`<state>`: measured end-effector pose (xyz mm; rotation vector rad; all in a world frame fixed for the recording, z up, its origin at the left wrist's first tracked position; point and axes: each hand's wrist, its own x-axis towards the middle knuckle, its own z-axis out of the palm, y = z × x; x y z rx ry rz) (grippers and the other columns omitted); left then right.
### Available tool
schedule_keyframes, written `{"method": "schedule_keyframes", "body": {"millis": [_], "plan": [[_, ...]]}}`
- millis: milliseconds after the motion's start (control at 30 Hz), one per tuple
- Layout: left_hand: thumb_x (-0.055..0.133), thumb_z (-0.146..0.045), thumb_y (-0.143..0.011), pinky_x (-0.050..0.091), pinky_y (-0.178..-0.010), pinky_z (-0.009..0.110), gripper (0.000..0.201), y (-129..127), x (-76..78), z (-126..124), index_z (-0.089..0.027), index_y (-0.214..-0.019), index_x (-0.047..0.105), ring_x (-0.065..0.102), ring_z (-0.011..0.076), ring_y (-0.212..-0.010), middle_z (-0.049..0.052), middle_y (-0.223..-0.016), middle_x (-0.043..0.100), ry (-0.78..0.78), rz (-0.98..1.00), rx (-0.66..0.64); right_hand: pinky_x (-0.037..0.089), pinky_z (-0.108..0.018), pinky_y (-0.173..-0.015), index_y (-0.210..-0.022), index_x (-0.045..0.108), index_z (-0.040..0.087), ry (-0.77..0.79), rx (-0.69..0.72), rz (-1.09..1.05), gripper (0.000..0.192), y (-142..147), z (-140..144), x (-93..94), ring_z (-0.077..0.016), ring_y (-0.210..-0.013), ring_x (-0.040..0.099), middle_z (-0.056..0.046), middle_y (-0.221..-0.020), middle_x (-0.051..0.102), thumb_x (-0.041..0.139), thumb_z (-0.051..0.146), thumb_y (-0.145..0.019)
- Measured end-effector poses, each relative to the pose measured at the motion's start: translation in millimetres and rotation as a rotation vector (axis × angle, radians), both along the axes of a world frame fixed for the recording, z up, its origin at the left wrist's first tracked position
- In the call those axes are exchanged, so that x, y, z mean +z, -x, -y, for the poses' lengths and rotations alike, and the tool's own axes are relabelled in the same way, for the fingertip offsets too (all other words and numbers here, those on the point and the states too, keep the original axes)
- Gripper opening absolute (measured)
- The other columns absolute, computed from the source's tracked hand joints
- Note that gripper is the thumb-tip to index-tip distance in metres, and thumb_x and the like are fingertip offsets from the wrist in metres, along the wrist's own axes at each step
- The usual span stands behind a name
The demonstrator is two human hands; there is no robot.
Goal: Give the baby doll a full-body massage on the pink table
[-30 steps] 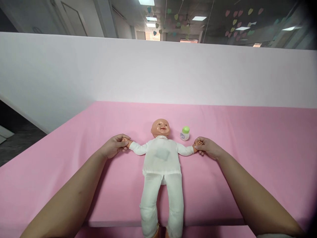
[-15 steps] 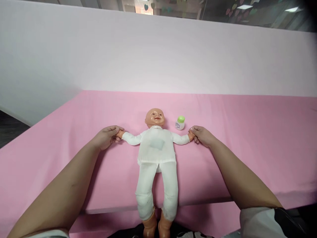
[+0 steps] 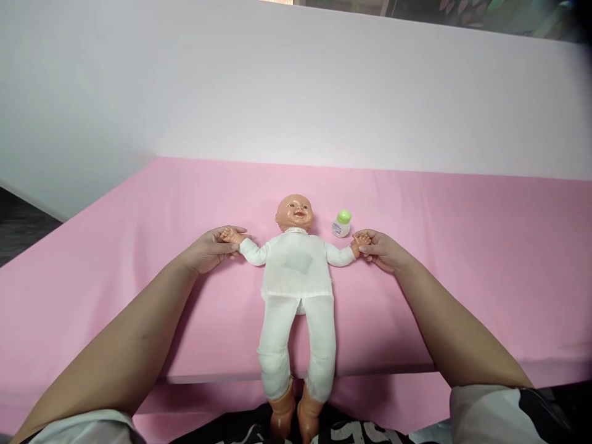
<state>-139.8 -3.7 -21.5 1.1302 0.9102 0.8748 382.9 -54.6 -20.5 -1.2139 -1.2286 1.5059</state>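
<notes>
A baby doll [image 3: 298, 268] in a white cloth suit lies on its back, arms spread sideways and head away from me. Its bare plastic feet hang past the near table edge, close to my body. My left hand [image 3: 213, 248] is closed around the doll's hand on the left side, thumb on the wrist and fingers behind it. On the other side my right hand [image 3: 382, 250] holds the doll's other hand between thumb and fingers. A small bottle [image 3: 341, 224] with a green cap stands beside the doll's head, near my right hand.
A pink cloth [image 3: 485, 265] covers the table, with its front edge just before me. Behind the table rises a white wall panel [image 3: 296, 86], and another white side stands at the left. Dark floor [image 3: 23, 228] shows at the far left.
My left hand has shifted its hold, and the doll's small fingers now show above my palm. My right thumb sits lower, near the doll's wrist. The view has tilted down slightly.
</notes>
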Motion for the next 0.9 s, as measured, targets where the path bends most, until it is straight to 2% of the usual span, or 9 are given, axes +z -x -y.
{"method": "schedule_keyframes", "body": {"millis": [133, 233, 333, 400, 500, 633, 733, 833, 900], "plan": [[0.1, -0.024, -0.068, 0.066, -0.08, 0.044, 0.058, -12, 4.6, 9, -0.016, -0.122, 0.08, 0.079, 0.0341, -0.097, 0.021, -0.121, 0.08, -0.009, -0.066, -0.181, 0.05, -0.026, -0.057, -0.127, 0.073, 0.025, -0.019, 0.071, -0.06, 0.068, 12, 7, 2.0, -0.0176, -0.082, 0.067, -0.011, -0.133, 0.074, 0.1, 0.037, -0.065], [0.099, -0.03, -0.072, 0.065, -0.082, 0.045, 0.048, -19, 4.6, 13, -0.014, -0.114, 0.081, 0.079, 0.0337, -0.094, 0.021, -0.109, 0.081, -0.026, -0.144, -0.21, 0.049, -0.026, -0.057, -0.133, 0.069, 0.023, -0.001, 0.142, 0.004, 0.071, 19, 12, 1.4, -0.0143, -0.073, 0.064, -0.01, -0.124, 0.077, 0.099, 0.035, -0.07], [0.098, -0.035, -0.074, 0.063, -0.078, 0.043, 0.038, -22, 1.5, 12, -0.013, -0.098, 0.079, 0.077, 0.028, -0.08, 0.015, -0.088, 0.079, -0.004, -0.185, -0.072, 0.047, -0.027, -0.054, -0.128, 0.067, 0.019, -0.031, 0.121, 0.173, 0.062, 21, 13, 1.5, -0.0133, -0.06, 0.057, -0.003, -0.085, 0.074, 0.095, 0.042, -0.078], [0.099, -0.034, -0.072, 0.062, -0.076, 0.04, 0.036, -23, 0.4, 9, -0.014, -0.09, 0.075, 0.074, 0.0245, -0.076, 0.011, -0.083, 0.076, -0.018, -0.175, 0.084, 0.051, -0.029, -0.055, -0.119, 0.068, 0.018, -0.076, 0.013, 0.273, 0.054, 20, 11, 2.7, -0.0175, -0.063, 0.063, -0.003, -0.075, 0.071, 0.092, 0.048, -0.081], [0.097, -0.033, -0.074, 0.06, -0.074, 0.035, 0.034, -30, 5.0, 10, -0.017, -0.089, 0.071, 0.07, 0.0204, -0.077, 0.006, -0.084, 0.073, -0.122, -0.134, 0.281, 0.061, -0.038, -0.065, -0.111, 0.067, 0.02, -0.134, -0.213, 0.331, 0.05, 22, 8, 4.6, -0.0245, -0.073, 0.072, -0.008, -0.085, 0.076, 0.09, 0.053, -0.082], [0.095, -0.033, -0.076, 0.06, -0.084, 0.037, 0.038, -59, 19.5, 33, -0.019, -0.101, 0.07, 0.072, 0.0248, -0.093, 0.009, -0.101, 0.075, -0.358, -0.179, 0.343, 0.065, -0.048, -0.09, -0.125, 0.063, 0.023, -0.363, -0.388, 0.4, 0.057, 43, 20, 4.5, -0.0316, -0.101, 0.076, -0.012, -0.118, 0.077, 0.088, 0.051, -0.083], [0.097, -0.029, -0.071, 0.057, -0.103, 0.045, 0.054, -84, 28.6, 59, -0.024, -0.119, 0.072, 0.071, 0.0337, -0.118, 0.011, -0.128, 0.076, -0.474, -0.263, 0.265, 0.061, -0.049, -0.101, -0.129, 0.066, 0.027, -0.652, -0.236, 0.512, 0.047, 68, 39, 5.6, -0.0324, -0.118, 0.072, -0.01, -0.131, 0.075, 0.084, 0.044, -0.09], [0.096, -0.027, -0.068, 0.047, -0.118, 0.054, 0.052, -99, 35.0, 75, -0.025, -0.118, 0.082, 0.067, 0.0415, -0.128, 0.011, -0.132, 0.078, -0.524, -0.404, -0.022, 0.06, -0.05, -0.099, -0.13, 0.073, 0.032, -0.924, 0.063, 0.693, 0.033, 88, 54, 9.1, -0.0301, -0.112, 0.071, -0.007, -0.131, 0.078, 0.077, 0.033, -0.097], [0.094, -0.027, -0.071, 0.042, -0.122, 0.057, 0.047, -101, 37.8, 77, -0.025, -0.118, 0.084, 0.065, 0.043, -0.132, 0.01, -0.136, 0.077, -0.558, -0.437, -0.149, 0.059, -0.052, -0.099, -0.133, 0.074, 0.034, -1.039, 0.19, 0.759, 0.032, 94, 58, 10.5, -0.0299, -0.112, 0.069, -0.005, -0.137, 0.077, 0.072, 0.03, -0.102]]}}
